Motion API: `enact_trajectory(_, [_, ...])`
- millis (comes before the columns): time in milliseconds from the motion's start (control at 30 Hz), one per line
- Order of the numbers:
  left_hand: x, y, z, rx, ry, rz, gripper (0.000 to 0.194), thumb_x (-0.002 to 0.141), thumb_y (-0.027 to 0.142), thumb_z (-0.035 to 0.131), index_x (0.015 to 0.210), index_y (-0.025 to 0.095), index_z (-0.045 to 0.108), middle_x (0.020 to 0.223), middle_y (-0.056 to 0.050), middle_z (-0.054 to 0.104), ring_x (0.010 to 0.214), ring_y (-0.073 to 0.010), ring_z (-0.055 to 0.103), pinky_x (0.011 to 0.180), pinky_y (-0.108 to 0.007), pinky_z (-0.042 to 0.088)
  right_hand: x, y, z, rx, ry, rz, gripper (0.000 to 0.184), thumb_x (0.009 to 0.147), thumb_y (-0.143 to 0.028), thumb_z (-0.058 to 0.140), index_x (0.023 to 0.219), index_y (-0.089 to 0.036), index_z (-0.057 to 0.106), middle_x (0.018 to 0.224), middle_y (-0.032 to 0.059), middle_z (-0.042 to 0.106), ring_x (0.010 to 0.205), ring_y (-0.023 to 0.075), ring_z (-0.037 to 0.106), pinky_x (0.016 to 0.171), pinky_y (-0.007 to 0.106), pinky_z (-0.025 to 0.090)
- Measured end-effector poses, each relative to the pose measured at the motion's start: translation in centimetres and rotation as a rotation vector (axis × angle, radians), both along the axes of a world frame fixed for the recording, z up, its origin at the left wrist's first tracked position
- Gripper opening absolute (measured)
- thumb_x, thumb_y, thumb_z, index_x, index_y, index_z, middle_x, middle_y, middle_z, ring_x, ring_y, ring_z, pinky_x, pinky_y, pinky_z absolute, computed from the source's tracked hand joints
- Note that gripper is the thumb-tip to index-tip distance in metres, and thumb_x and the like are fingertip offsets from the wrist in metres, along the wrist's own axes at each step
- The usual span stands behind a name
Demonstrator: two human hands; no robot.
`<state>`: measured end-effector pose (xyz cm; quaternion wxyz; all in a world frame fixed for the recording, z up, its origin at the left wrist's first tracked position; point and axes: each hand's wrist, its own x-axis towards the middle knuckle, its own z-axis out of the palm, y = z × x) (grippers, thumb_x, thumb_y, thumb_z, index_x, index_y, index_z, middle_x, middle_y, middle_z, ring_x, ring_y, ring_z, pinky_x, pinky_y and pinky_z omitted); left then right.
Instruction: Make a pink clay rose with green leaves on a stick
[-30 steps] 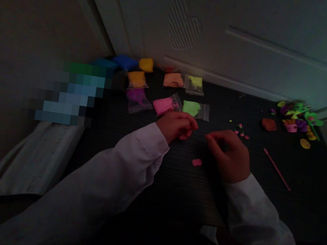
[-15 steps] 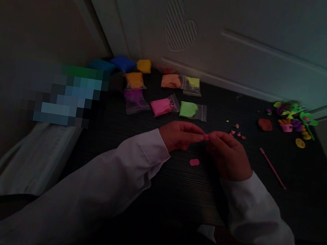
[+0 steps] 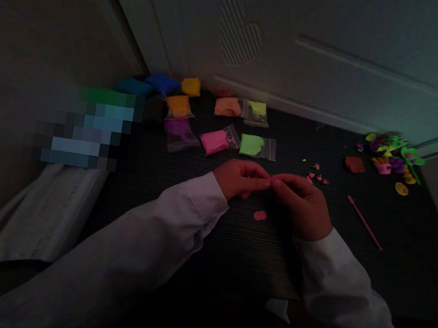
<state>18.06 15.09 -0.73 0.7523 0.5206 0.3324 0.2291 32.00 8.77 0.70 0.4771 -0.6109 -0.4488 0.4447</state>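
Over the dark table my left hand [image 3: 240,180] and my right hand [image 3: 301,202] meet at the fingertips. Between them they pinch a small piece of pink modelling clay [image 3: 271,179], mostly covered by the fingers. A flat pink clay piece [image 3: 260,215] with a notched outline lies on the table just below the hands. Beyond my right hand sit several tiny pink and green clay bits [image 3: 319,177]. A thin pink modelling tool [image 3: 365,222] rests to the right of that hand.
Bags of coloured clay, among them pink [image 3: 214,142], green [image 3: 252,146] and purple [image 3: 178,131], lie along the back. A reddish-brown lump [image 3: 354,164] and a cluster of clay shapes [image 3: 396,157] are at the right. A white bag [image 3: 46,215] stands left.
My fingertips have come closer together, and the pink clay between them shows less. The flat piece and the tool stay in place; the view has shifted slightly.
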Motion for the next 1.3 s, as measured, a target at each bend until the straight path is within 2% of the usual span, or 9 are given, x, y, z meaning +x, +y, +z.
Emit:
enact_trajectory(267, [0.0,0.0,0.0,-0.011,-0.021,0.014,0.021,0.061,0.032,0.062,0.071,0.015,0.056,0.046,0.006,0.041,0.035,-0.0013,0.032,0.035,-0.017,0.018,0.1,-0.1,0.2,0.059,-0.108,-0.006,0.016,0.065,-0.034,0.059,0.073,-0.02,0.058,0.068,-0.0012,0.058,0.059,0.0099,0.051,0.054,0.024,0.04])
enact_trajectory(467, [0.0,0.2,0.5,-0.209,-0.092,-0.009,0.024,0.066,0.035,0.056,0.06,0.012,0.052,0.046,0.004,0.04,0.033,-0.0001,0.028,0.034,-0.016,0.014,-0.2,-0.5,0.4,0.239,-0.436,-0.057,0.014,0.072,-0.032,0.052,0.078,-0.02,0.056,0.072,0.0006,0.056,0.063,0.0109,0.05,0.057,0.026,0.04])
enact_trajectory(600, [0.0,0.2,0.9,-0.297,-0.106,-0.044,0.025,0.068,0.035,0.053,0.06,0.011,0.052,0.046,0.004,0.04,0.032,0.0005,0.024,0.033,-0.016,0.012,-0.2,-0.7,0.5,0.398,-0.699,0.008,0.008,0.074,-0.026,0.05,0.076,-0.019,0.055,0.069,-0.0003,0.054,0.062,0.0104,0.048,0.058,0.026,0.04])
enact_trajectory(733, [0.0,0.1,1.0,-0.306,-0.111,-0.032,0.024,0.068,0.034,0.054,0.06,0.011,0.051,0.046,0.004,0.04,0.033,0.0007,0.024,0.034,-0.015,0.012,0.0,-0.7,0.3,0.554,-0.874,0.077,0.006,0.073,-0.021,0.052,0.077,-0.018,0.055,0.071,0.0012,0.056,0.069,0.0121,0.05,0.063,0.027,0.041])
enact_trajectory(867, [0.0,0.1,0.9,-0.304,-0.113,-0.03,0.019,0.065,0.029,0.058,0.062,0.012,0.052,0.048,0.004,0.04,0.034,0.0007,0.027,0.034,-0.014,0.012,0.1,-0.8,0.0,0.611,-0.91,0.092,0.008,0.072,-0.019,0.053,0.08,-0.018,0.055,0.074,0.0029,0.057,0.072,0.0129,0.051,0.066,0.028,0.042])
enact_trajectory(1167, [-0.1,0.1,0.7,-0.295,-0.141,-0.016,0.015,0.062,0.024,0.061,0.063,0.013,0.053,0.048,0.005,0.042,0.034,0.0008,0.028,0.034,-0.013,0.014,0.1,-1.0,-0.1,0.624,-0.944,0.102,0.012,0.072,-0.021,0.053,0.084,-0.019,0.057,0.076,0.0036,0.056,0.072,0.0133,0.051,0.064,0.028,0.043])
enact_trajectory(1300, [-0.1,0.1,0.8,-0.271,-0.167,-0.013,0.013,0.063,0.024,0.061,0.065,0.013,0.054,0.047,0.005,0.04,0.035,0.0004,0.028,0.034,-0.014,0.014,-0.1,-1.2,0.5,0.55,-0.855,0.084,0.012,0.072,-0.025,0.052,0.083,-0.02,0.056,0.076,0.0028,0.056,0.07,0.013,0.05,0.064,0.028,0.042])
